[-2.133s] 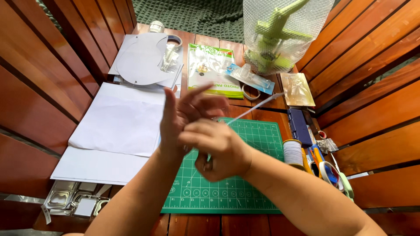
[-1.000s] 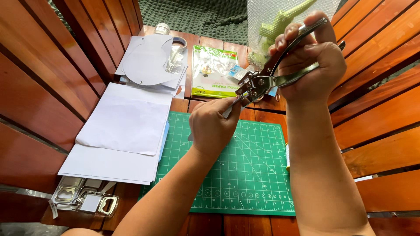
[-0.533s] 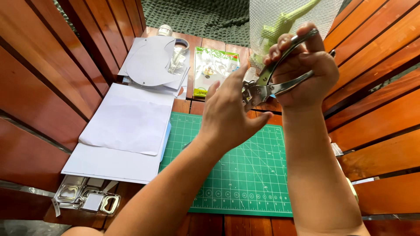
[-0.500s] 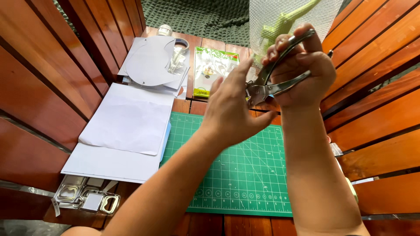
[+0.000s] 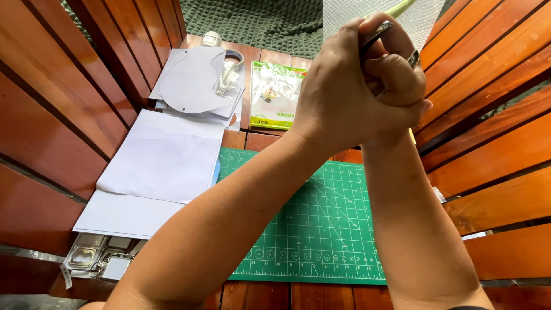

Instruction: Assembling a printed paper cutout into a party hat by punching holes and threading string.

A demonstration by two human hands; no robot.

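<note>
You are squeezing the dark metal plier-like tool [image 5: 383, 35] with your right hand [image 5: 396, 74] closed tightly around its handles, and your left hand [image 5: 338, 97] is wrapping over it, above the far edge of the green gridded cutting mat [image 5: 321, 229]. The press seems to be underway; I cannot tell what the tool is biting. White paper sheets [image 5: 160, 161] are lying untouched at the wooden desk's left edge.

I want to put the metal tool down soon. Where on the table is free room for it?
The green cutting mat is bare between the two forearms and toward its near edge. Left of it, white paper sheets lie flat. The far end is crowded: round paper cutout, green packet, tape roll.
</note>
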